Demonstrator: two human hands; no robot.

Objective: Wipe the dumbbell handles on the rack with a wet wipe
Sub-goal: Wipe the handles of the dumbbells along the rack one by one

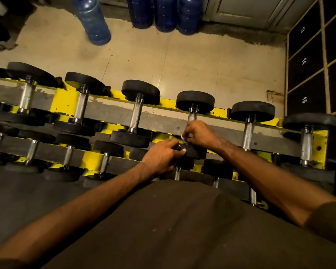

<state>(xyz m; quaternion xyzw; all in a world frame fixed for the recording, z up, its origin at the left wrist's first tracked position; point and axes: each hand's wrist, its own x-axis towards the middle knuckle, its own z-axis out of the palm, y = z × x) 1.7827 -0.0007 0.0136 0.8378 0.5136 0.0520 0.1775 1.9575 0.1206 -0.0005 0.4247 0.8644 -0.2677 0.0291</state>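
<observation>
Stretching left to right, a yellow-and-grey rack (59,101) carries two tiers of black-headed dumbbells, each steel handle running away from the person. On the upper tier, at the fourth dumbbell (195,101) from the left, the right hand (199,133) is clenched around the near end of the handle (192,116), a white wet wipe (183,138) pinched against the steel. The left hand (163,158), just beside it and closer to the body, curls its fingers over the near head. Any stroke would likely run forward along the handle, right hand leading.
</observation>
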